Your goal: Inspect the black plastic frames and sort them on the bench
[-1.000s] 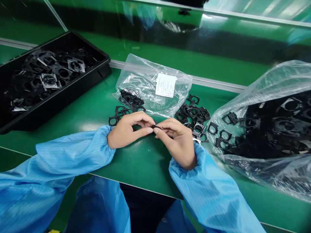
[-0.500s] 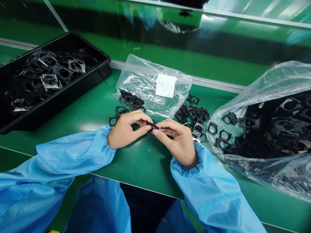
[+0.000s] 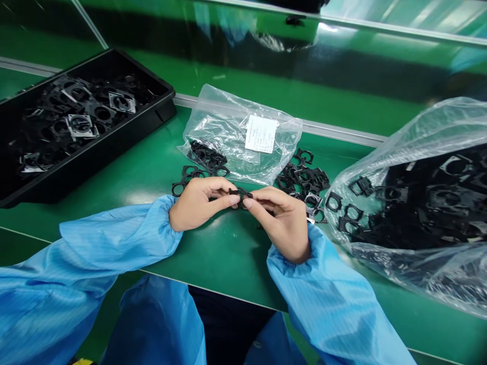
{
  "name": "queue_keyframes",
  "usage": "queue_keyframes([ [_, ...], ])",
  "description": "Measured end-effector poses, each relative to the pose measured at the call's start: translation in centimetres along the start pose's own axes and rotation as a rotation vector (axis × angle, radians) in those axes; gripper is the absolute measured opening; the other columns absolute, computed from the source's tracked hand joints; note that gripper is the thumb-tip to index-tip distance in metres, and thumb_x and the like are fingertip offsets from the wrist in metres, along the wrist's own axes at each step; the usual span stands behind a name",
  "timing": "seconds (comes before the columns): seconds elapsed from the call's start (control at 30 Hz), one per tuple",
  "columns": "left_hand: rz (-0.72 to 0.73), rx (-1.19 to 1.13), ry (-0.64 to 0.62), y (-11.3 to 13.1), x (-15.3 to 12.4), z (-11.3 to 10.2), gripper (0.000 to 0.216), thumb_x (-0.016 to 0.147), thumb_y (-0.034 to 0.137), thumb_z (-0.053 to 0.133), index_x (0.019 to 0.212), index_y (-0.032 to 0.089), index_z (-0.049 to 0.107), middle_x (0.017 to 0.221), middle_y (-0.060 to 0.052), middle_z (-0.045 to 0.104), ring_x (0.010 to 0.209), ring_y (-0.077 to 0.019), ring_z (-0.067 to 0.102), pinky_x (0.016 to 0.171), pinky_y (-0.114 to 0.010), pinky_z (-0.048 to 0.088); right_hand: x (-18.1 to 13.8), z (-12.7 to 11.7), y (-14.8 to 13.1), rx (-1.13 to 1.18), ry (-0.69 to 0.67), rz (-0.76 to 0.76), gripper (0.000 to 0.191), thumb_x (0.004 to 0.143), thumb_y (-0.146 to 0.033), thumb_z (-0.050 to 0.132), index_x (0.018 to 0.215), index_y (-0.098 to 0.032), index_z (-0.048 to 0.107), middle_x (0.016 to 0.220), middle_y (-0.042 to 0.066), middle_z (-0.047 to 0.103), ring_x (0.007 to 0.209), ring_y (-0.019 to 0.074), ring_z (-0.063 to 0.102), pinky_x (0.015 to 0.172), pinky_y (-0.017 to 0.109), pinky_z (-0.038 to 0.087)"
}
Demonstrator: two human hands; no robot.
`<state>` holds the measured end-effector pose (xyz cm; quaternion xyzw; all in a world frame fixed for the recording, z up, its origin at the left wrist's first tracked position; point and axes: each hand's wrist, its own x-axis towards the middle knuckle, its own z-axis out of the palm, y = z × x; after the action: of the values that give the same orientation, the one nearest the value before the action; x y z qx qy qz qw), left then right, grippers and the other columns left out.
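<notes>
My left hand (image 3: 200,204) and my right hand (image 3: 283,218) meet over the green table, both closed in a pinch. Between their fingertips is a small black plastic part (image 3: 241,194), gripped from both sides; fingers cover much of it, so I cannot tell whether it is one piece or two. Behind my left hand lie several black ring-shaped parts (image 3: 178,189), some at the mouth of a clear plastic bag (image 3: 228,126) with a white label (image 3: 261,134). A loose pile of black square frames with round holes (image 3: 302,177) lies just beyond my right hand.
On the left stands a black bin (image 3: 125,138) of black and silvery frames. A large clear bag (image 3: 365,167) full of black frames lies open at the right. Along the back runs a metal rail (image 3: 342,133) below a glossy panel. The green table (image 3: 213,258) ends near my body.
My fingers have turned the black part, and more of it shows between them. My right hand has shifted slightly to the right. The bags and bin stay in place.
</notes>
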<state>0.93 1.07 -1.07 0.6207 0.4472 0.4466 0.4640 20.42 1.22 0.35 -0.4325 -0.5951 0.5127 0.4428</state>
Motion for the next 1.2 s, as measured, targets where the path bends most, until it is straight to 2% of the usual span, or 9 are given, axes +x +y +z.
queue_keyframes([
  [0.1,-0.021,-0.060,-0.029,0.2,0.0,0.0,0.027,0.091,0.042,0.077,0.085,0.016,0.074,0.075,-0.004,0.078,0.069,-0.0175,0.076,0.065,-0.026,0.063,0.1,-0.3,-0.2,-0.108,-0.082,-0.017,0.026,0.093,-0.039,0.075,0.076,-0.019,0.077,0.074,0.002,0.071,0.065,0.0131,0.065,0.060,0.025,0.053],
  [0.2,-0.040,-0.099,-0.018,0.4,0.1,0.0,0.031,0.090,0.045,0.078,0.083,0.015,0.075,0.075,-0.005,0.078,0.066,-0.0171,0.076,0.063,-0.026,0.063,0.1,-0.4,-0.3,-0.161,-0.147,-0.028,0.035,0.099,-0.040,0.066,0.072,-0.018,0.074,0.066,0.001,0.067,0.061,0.0126,0.060,0.058,0.025,0.047],
  [0.4,-0.135,-0.101,0.026,0.5,0.3,0.0,0.043,0.079,0.051,0.086,0.067,0.014,0.068,0.063,-0.003,0.074,0.062,-0.0169,0.075,0.060,-0.022,0.061,0.0,-0.2,-0.2,-0.155,-0.106,-0.068,0.039,0.102,-0.039,0.063,0.070,-0.018,0.070,0.068,0.001,0.066,0.064,0.0125,0.060,0.061,0.025,0.046],
  [0.57,-0.120,-0.129,-0.029,0.7,0.2,0.0,0.041,0.082,0.053,0.083,0.075,0.014,0.073,0.069,-0.005,0.077,0.066,-0.0172,0.076,0.066,-0.024,0.063,0.0,-0.3,-0.2,-0.164,-0.094,-0.067,0.034,0.100,-0.034,0.066,0.071,-0.018,0.070,0.068,0.001,0.065,0.064,0.0126,0.059,0.062,0.026,0.045],
  [0.73,-0.095,-0.168,-0.071,1.0,0.3,-0.2,0.040,0.086,0.052,0.081,0.078,0.014,0.072,0.069,-0.005,0.077,0.065,-0.0164,0.075,0.064,-0.024,0.062,0.1,-0.3,-0.5,-0.054,-0.123,0.010,0.040,0.097,-0.051,0.068,0.073,-0.018,0.070,0.070,0.001,0.067,0.064,0.0132,0.061,0.062,0.026,0.049],
  [0.9,-0.100,-0.190,-0.110,1.3,0.5,-0.3,0.043,0.085,0.053,0.081,0.073,0.014,0.070,0.063,-0.004,0.075,0.058,-0.0151,0.072,0.059,-0.023,0.060,0.3,-0.4,-1.1,0.085,-0.173,0.073,0.049,0.087,-0.065,0.073,0.072,-0.018,0.068,0.065,0.000,0.067,0.061,0.0130,0.060,0.063,0.027,0.052],
  [1.2,0.032,-0.049,-0.015,0.8,0.0,-0.1,0.039,0.089,0.045,0.079,0.068,0.015,0.067,0.062,-0.003,0.072,0.054,-0.0115,0.065,0.052,-0.020,0.051,0.4,-0.4,-1.2,0.157,-0.129,0.154,0.045,0.079,-0.062,0.083,0.074,-0.019,0.070,0.065,-0.001,0.068,0.059,0.0128,0.061,0.062,0.027,0.053],
])
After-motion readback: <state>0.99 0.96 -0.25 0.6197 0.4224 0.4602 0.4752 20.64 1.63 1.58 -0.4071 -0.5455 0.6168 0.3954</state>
